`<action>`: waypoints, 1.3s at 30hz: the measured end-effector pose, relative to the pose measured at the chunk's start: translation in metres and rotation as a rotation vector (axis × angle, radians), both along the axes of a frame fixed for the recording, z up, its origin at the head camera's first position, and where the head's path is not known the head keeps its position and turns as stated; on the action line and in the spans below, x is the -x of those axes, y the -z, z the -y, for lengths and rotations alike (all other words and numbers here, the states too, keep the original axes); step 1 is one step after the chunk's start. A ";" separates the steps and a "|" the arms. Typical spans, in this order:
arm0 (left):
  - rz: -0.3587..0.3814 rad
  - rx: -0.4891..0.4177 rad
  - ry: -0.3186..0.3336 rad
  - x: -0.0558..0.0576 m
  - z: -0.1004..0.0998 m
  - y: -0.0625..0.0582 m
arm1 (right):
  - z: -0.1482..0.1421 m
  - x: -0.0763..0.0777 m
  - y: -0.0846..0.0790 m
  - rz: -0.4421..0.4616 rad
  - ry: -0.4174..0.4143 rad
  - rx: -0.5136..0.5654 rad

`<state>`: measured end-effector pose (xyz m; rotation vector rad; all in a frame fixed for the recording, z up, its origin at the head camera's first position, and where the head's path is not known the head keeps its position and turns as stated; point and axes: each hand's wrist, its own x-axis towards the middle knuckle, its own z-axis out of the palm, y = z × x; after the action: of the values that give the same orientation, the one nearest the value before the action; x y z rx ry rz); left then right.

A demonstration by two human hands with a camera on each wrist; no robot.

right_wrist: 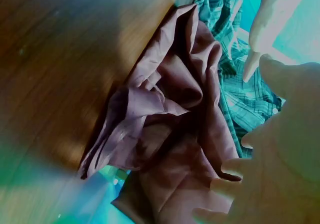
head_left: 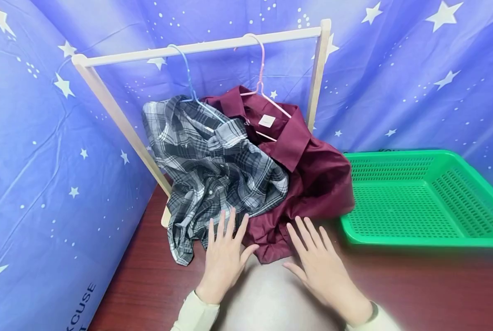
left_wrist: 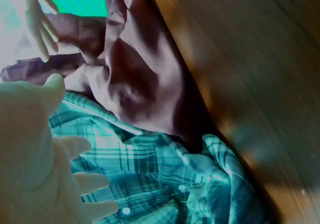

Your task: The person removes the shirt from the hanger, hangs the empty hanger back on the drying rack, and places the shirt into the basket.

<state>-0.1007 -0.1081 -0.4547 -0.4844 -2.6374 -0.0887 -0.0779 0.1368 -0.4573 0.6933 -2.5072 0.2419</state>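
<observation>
Both hands unclenched, fingers straight and spread, grasping nothing. Left hand (head_left: 226,264) is before the plaid shirt (head_left: 196,154), its fingertips overlapping the lower folds in the head view; right hand (head_left: 322,271) is by the lower edge of the maroon shirt (head_left: 326,179). Contact with cloth: cannot tell. Neither shirt needs a hand, since the hangers appear to bear them.

Plaid shirt on blue hanger (head_left: 193,94), maroon on pink hanger (head_left: 262,59), each hooked over the top bar of the wooden rack (head_left: 213,46). Plaid lies partly in front of maroon, probably because the hooks sit near each other and the shirts are wide. Lower parts bunch near the counter (head_left: 147,276); the rack is presumably short for their length.

Green basket (head_left: 428,241) on the counter, right of the rack, its near-left corner just beside the maroon cloth; likely set aside there to leave the rack reachable. Star-patterned curtain (head_left: 416,105) behind.
</observation>
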 end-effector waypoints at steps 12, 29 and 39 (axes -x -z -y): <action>-0.007 -0.088 0.022 0.014 0.011 -0.004 | 0.015 0.011 -0.008 0.005 -0.043 -0.002; -0.132 -0.231 -0.073 0.033 0.038 -0.005 | 0.029 0.035 -0.043 -0.021 -0.161 0.043; -0.173 -0.300 -0.102 0.047 0.054 -0.014 | 0.029 0.044 -0.067 -0.011 -0.174 0.058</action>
<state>-0.1479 -0.1621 -0.4405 -0.2435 -2.4181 -0.3863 -0.1220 0.1078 -0.3900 0.8876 -2.4212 0.3709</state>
